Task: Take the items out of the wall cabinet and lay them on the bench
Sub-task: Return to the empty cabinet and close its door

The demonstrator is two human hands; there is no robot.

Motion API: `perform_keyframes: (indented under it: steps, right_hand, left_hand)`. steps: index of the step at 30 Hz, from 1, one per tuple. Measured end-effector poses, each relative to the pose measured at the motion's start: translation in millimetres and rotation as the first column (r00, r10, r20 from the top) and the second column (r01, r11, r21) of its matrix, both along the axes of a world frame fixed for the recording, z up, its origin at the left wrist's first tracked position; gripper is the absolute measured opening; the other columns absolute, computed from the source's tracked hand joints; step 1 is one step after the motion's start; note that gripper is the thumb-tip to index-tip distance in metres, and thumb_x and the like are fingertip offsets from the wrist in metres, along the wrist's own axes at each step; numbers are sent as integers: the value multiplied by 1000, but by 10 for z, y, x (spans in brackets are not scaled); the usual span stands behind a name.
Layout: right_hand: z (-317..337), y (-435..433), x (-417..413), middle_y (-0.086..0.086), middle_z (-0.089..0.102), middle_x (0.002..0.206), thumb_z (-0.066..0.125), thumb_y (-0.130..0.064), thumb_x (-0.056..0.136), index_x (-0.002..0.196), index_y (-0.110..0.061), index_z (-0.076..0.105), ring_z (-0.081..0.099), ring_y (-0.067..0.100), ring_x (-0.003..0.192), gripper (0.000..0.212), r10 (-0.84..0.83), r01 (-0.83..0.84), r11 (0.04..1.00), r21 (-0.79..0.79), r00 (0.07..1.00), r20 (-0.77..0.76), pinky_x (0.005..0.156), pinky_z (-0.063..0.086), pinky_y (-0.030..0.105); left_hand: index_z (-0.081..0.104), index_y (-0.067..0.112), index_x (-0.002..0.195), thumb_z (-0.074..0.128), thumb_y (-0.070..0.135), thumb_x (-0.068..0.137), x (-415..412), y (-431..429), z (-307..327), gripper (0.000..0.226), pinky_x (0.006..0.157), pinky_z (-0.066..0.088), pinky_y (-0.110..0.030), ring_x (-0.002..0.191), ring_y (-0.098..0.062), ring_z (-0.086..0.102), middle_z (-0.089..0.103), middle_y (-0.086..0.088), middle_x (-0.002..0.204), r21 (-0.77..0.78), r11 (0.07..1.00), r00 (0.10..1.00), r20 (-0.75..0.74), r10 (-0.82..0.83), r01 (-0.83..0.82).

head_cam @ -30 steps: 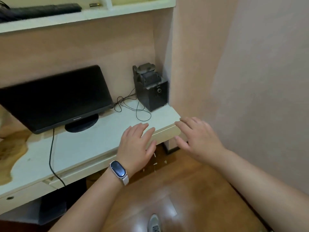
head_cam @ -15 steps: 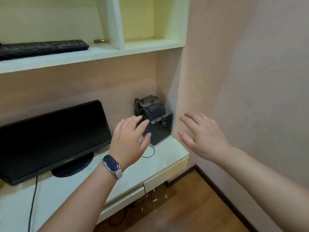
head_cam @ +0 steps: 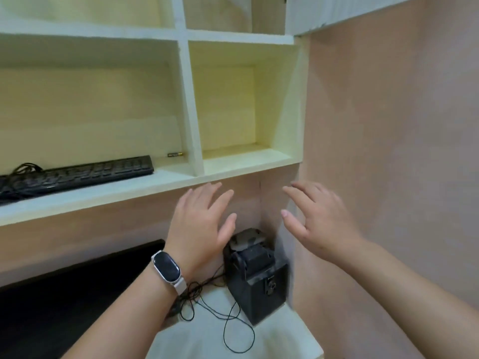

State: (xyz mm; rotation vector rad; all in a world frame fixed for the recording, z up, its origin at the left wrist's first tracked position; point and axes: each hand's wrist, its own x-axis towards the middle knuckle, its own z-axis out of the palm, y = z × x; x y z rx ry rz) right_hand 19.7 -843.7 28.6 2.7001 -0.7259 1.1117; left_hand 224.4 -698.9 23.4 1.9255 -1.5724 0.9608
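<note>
1. The black keyboard (head_cam: 77,174) lies at the left of the frame in the wall cabinet's (head_cam: 103,195) lower left compartment, with a small metal cylinder (head_cam: 175,154) near its right end.
2. The left hand (head_cam: 199,224) and right hand (head_cam: 318,224) — fingers spread, holding nothing — hover mid-frame below the shelf edge.
3. The bench (head_cam: 280,332) is at the bottom, with a black box (head_cam: 256,275) in its corner.

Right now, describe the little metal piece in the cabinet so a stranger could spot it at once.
Find the pale wall cabinet, then its lowest wide bay, where a black keyboard lies. Right of the keyboard, beside the upright divider, lies a cylinder: tiny, metallic and brass-tipped, unlike the long black keyboard.
</note>
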Motion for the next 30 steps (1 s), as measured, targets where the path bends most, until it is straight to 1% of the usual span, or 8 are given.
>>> perform_keyframes:
  steps: [8,11,13,15,17,22,26,30]
  right_hand:
    - [636,-858,111,8,59,131,37,-53,86,131,-12,57,53,30,121,64,85,-107,992,74,963,254,98,41,43]
    - [921,-1140,103,4,53,136,33,-58,84,138,-17,49,45,25,127,70,114,-146,986,78,940,322,102,34,35]
    - [1098,-1308,99,1,50,139,33,-60,83,141,-19,44,40,19,128,72,164,-202,977,60,907,388,101,27,23]
    - [1257,-1455,109,0,47,143,34,-61,82,145,-19,39,36,11,132,76,217,-281,957,70,855,471,102,22,17]
    - [1381,-1586,138,-1,44,146,37,-62,81,147,-20,34,36,10,135,79,269,-381,920,94,787,555,107,25,22]
    - [1683,-1731,211,-12,46,133,49,-61,75,145,-28,30,44,2,124,79,362,-667,740,86,503,785,104,37,27]
    - [1863,-1728,271,-14,47,131,53,-55,76,136,-35,28,45,6,127,68,442,-748,662,-36,352,826,107,37,31]
    - [1939,-1702,364,-17,47,127,54,-50,76,131,-38,31,47,2,123,62,506,-779,616,-115,280,816,105,37,27]
  left_hand:
    - [65,16,119,54,38,86,-15,-819,858,41,98,42,-48,112,-31,54,60,-10,125,-141,990,986,162,35,-12]
    - [65,16,120,52,38,87,17,-1045,1125,43,99,41,-48,114,-32,53,59,-10,127,-169,985,974,211,76,-40]
    - [64,15,122,51,37,87,49,-1164,1282,44,101,40,-50,119,-33,53,58,-12,129,-186,980,962,249,111,-65]
    - [63,14,124,51,37,88,89,-1254,1430,45,102,39,-52,123,-34,51,57,-13,132,-219,972,946,289,147,-84]
    - [62,13,126,53,36,87,137,-1313,1580,46,102,38,-53,126,-35,49,55,-15,135,-253,963,925,337,177,-92]
    - [59,11,130,55,34,86,366,-1334,1930,50,104,37,-53,131,-35,44,50,-16,141,-314,939,863,425,272,-141]
    - [58,12,132,50,37,87,579,-1270,1998,52,110,30,-53,137,-32,39,44,-16,147,-264,943,781,536,320,-205]
    - [59,12,131,53,35,87,676,-1236,2019,51,112,28,-53,138,-32,38,42,-16,148,-281,939,736,590,333,-199]
